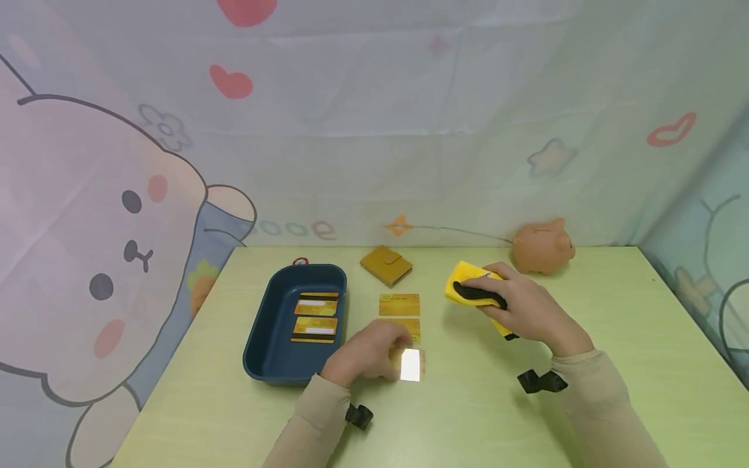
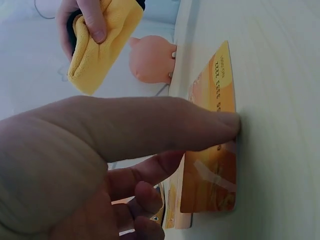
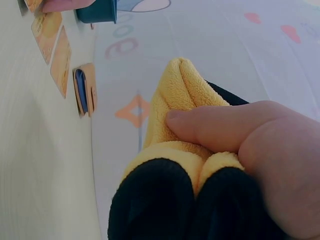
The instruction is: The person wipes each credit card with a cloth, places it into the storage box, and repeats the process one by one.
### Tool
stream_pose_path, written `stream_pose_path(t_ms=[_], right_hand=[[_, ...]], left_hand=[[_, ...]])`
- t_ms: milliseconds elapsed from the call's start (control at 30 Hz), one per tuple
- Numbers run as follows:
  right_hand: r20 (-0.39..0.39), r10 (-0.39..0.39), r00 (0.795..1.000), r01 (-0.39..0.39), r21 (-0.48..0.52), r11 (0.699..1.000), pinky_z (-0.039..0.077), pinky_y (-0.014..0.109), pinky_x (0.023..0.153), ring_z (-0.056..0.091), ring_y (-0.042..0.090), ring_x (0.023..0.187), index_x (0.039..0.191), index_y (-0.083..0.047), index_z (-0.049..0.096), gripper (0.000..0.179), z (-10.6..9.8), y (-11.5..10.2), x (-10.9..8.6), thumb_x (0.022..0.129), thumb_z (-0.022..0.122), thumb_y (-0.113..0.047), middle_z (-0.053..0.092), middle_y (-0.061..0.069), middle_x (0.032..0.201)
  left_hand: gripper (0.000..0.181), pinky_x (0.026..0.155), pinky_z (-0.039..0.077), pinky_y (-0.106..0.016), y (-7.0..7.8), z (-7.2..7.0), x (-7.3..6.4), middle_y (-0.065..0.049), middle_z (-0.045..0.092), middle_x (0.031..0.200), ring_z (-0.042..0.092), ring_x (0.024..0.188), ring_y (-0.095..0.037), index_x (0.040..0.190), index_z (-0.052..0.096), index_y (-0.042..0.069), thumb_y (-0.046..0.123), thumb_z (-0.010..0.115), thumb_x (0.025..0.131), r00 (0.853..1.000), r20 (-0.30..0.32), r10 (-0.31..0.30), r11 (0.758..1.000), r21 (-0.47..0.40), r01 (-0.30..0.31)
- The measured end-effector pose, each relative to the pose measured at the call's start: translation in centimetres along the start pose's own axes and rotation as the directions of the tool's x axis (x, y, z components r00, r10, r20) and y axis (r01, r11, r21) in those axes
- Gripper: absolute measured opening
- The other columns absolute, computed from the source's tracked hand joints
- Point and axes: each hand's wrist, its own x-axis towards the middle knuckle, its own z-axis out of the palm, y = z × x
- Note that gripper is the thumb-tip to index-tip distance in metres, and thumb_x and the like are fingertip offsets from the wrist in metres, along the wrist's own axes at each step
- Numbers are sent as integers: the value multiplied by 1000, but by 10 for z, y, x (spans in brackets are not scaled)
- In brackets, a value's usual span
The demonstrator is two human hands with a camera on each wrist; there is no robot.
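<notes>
My left hand (image 1: pixel 370 351) is low over the table, its thumb and fingers pinching a gold bank card (image 2: pixel 210 180) by its opposite long edges. A bright glare covers part of that card in the head view. Just beyond lie two more gold cards, one (image 1: pixel 400 304) in full sight and the other (image 1: pixel 414 327) partly behind the hand. Raised above the table on the right, my right hand (image 1: pixel 521 302) grips a folded yellow cloth (image 3: pixel 172 100) with black edging, thumb pressed on its plush side.
A dark blue tray (image 1: pixel 253 354) stands left of the cards, holding two gold cards (image 1: pixel 316 303) with their striped sides up. A mustard wallet (image 1: pixel 386 265) lies at the back of the table. Farther right, an orange piggy bank (image 1: pixel 541 248) stands near the curtain.
</notes>
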Motion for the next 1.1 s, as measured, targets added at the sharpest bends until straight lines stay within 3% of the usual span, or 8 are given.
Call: stream_pose_path(t_ms=[267, 367, 567, 667, 800, 900, 1000, 1100], right_hand=[[4, -3, 1000, 3, 5, 1000, 57, 42, 72, 68, 29, 94, 138, -26, 71, 50, 0, 0, -1, 92, 80, -8, 60, 14, 135], [8, -3, 1000, 3, 6, 1000, 57, 42, 72, 68, 29, 94, 138, -26, 71, 50, 0, 1, -1, 92, 81, -8, 60, 14, 135], [12, 3, 1000, -3, 9, 1000, 58, 42, 73, 68, 29, 95, 138, -27, 70, 51, 0, 1, 0, 92, 80, -8, 59, 14, 136], [14, 8, 1000, -8, 7, 1000, 58, 43, 74, 68, 29, 96, 138, -27, 70, 51, 0, 2, 0, 92, 80, -8, 59, 14, 137], [16, 16, 1000, -16, 0, 1000, 58, 45, 76, 69, 31, 98, 138, -28, 70, 51, 0, 1, 0, 92, 81, -9, 59, 14, 137], [13, 12, 1000, -12, -1, 1000, 59, 47, 77, 69, 32, 99, 138, -28, 70, 51, 0, 1, 0, 92, 81, -9, 59, 15, 136], [4, -1, 1000, 1, 2, 1000, 59, 46, 78, 68, 30, 99, 138, -28, 70, 52, 1, 1, 0, 91, 82, -8, 60, 14, 135], [-4, -12, 1000, 12, 6, 1000, 58, 43, 76, 67, 27, 95, 138, -28, 70, 52, 1, 0, 1, 92, 82, -9, 60, 11, 132]], left_hand=[[50, 90, 50, -27, 4, 2, 2, 7, 67, 106, 52, 102, -15, 112, 77, 18, 0, 92, 68, 999, 14, -44, 998, 50, 43], [46, 88, 52, -28, 4, 2, 2, 7, 67, 107, 56, 101, -15, 110, 74, 21, -4, 87, 74, 1000, -18, -19, 999, 32, 19], [29, 91, 56, -28, 0, -2, 5, 10, 72, 104, 64, 99, -8, 104, 75, 25, -3, 69, 97, 992, -104, 66, 993, -88, -75], [25, 96, 57, -30, -1, -5, 5, 9, 73, 108, 66, 104, -7, 109, 77, 22, 1, 69, 99, 989, -128, 71, 976, -196, -96], [21, 97, 57, -31, -1, -7, 7, 3, 74, 117, 67, 110, -12, 117, 76, 16, 4, 70, 100, 981, -188, 54, 933, -340, -116], [19, 96, 57, -33, 2, -9, 11, -2, 73, 124, 66, 115, -18, 118, 76, 11, 7, 70, 101, 965, -260, 27, 882, -448, -146], [19, 96, 57, -35, 7, -12, 15, -8, 71, 127, 65, 119, -24, 120, 74, 7, 8, 69, 102, 947, -322, 1, 818, -545, -186], [21, 91, 62, -38, 11, -14, 19, -14, 68, 127, 69, 111, -29, 123, 70, 3, 5, 68, 102, 940, -340, -32, 734, -646, -208]])
